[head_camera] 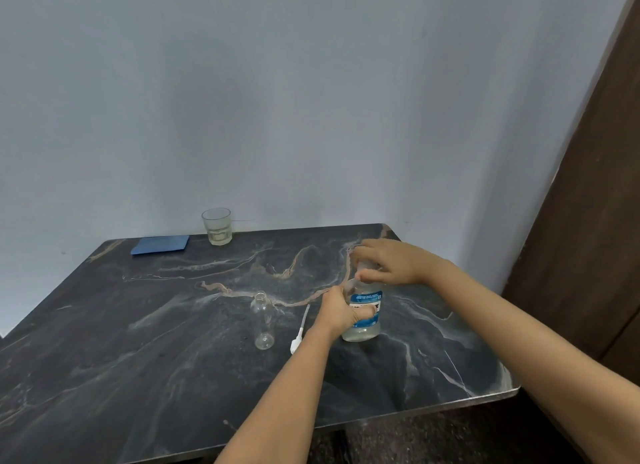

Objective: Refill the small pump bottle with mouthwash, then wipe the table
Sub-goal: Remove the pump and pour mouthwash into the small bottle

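A clear mouthwash bottle (pixel 366 321) with a blue label stands upright on the dark marble table (pixel 156 342), right of centre. My left hand (pixel 337 313) grips its body from the left. My right hand (pixel 388 261) is closed over its cap from above. The small pump bottle (pixel 264 321), clear and apparently empty, stands open to the left. Its white pump head with tube (pixel 299 332) lies flat on the table between the two bottles.
A folded blue cloth (pixel 161 244) lies at the table's back left. A glass tumbler (pixel 217 226) stands beside it against the wall. The table's right edge (pixel 498 391) is near my right forearm; a brown door (pixel 595 221) stands to the right.
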Available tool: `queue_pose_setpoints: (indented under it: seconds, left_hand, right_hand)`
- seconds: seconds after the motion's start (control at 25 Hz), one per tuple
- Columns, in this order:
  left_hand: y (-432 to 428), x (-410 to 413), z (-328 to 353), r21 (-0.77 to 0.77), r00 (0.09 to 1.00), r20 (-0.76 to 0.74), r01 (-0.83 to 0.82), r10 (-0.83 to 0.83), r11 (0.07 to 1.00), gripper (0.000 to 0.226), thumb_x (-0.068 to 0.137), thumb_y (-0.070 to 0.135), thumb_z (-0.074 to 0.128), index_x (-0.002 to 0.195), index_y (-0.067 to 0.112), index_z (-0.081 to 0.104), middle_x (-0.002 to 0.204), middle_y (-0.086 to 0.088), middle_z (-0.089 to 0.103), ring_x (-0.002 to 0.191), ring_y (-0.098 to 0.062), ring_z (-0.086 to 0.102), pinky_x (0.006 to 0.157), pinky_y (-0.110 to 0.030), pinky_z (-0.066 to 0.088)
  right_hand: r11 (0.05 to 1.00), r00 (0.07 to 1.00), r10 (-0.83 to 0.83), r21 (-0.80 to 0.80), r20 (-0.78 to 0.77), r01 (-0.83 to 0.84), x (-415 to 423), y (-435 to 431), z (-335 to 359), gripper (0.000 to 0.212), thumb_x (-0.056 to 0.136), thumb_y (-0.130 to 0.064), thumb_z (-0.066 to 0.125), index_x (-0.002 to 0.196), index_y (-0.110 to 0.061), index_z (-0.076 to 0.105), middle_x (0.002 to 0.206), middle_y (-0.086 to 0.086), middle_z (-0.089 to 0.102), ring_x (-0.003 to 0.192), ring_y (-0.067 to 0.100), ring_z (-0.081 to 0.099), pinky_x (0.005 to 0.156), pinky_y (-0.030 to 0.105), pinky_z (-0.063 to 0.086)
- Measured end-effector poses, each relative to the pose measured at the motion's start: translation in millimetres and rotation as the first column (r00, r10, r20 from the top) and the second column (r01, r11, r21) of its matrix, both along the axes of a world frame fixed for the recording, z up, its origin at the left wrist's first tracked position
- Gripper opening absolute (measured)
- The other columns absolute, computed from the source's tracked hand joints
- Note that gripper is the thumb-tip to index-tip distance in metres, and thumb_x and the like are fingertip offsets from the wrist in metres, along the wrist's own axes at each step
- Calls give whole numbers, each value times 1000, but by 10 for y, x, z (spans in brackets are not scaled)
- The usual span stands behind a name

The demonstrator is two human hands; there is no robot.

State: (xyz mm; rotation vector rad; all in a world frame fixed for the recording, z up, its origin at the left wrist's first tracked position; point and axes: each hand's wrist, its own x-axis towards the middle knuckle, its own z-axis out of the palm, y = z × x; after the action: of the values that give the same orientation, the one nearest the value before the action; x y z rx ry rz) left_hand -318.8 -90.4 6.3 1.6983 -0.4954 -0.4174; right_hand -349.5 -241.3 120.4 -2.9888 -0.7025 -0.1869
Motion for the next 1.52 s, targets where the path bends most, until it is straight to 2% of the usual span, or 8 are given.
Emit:
queue_pose_setpoints:
  seconds: [0.2,0.32,0.56,0.72,0.88,1.16,1.32,1.52]
  left_hand:
    - [-45,36,-58,-19,1000,21,-9,10,1000,44,70,1,82,108,16,64,102,-1,72,96,-15,69,94,-33,54]
    - [-34,-23,-78,-34,999,15,-34,35,999,39,72,-3,80,101,17,64,95,2,71,89,-12,69,88,-30,54]
    - [10,-57,-156,-14,997,60,-46,47,999,37,72,4,81,93,28,64,95,4,73,95,-18,71,92,-40,55]
    - [23,-45,-157,7,998,59,-22,21,1000,37,72,5,81,93,31,65,95,4,73,95,-17,70,94,-41,54]
    - [120,-29,-156,25,999,1,50,-50,998,48,71,12,85,111,27,62,110,2,72,104,-17,67,97,-36,52]
    - [459,-524,4,134,921,377,-158,97,978,69,85,41,70,142,15,42,145,5,45,133,-8,40,108,-21,32]
    - [971,-858,-90,-160,608,659,-463,444,872,43,86,27,72,123,14,54,141,3,36,126,-2,38,102,-6,31]
    - [1413,-502,-210,-125,620,354,-711,700,692,82,77,19,80,142,5,33,150,-11,29,135,-24,37,106,-31,33]
  right_hand:
    - [999,994,-33,-20,-104,31,-180,9,158,56,79,-10,54,131,-29,46,146,-1,38,129,21,38,110,38,27]
    - [976,975,-203,-98,-92,194,-161,85,174,44,89,-42,53,131,-33,47,124,-1,47,107,18,49,93,37,40]
    - [953,988,-89,279,-128,121,-251,-32,160,26,86,-15,58,108,-28,61,105,-5,58,92,8,53,81,25,47]
    - [398,969,-187,889,-164,228,-535,-183,-245,22,86,-2,60,103,-16,55,97,-4,58,84,14,58,74,25,50]
    - [103,853,-431,924,-293,369,-730,-193,-1051,19,75,-13,71,83,-15,54,77,5,65,72,17,59,71,32,49]
    - [170,754,-564,846,-336,505,-904,-66,-1544,24,70,-11,81,75,-9,58,88,8,70,84,23,64,73,21,48]
    - [276,743,-646,856,-172,438,-980,18,-1528,31,70,-15,80,91,-24,59,105,-2,61,103,18,56,88,28,44]
    - [237,829,-531,908,-176,345,-841,197,-1246,65,76,-11,78,130,-20,43,133,-10,45,124,6,40,102,28,34]
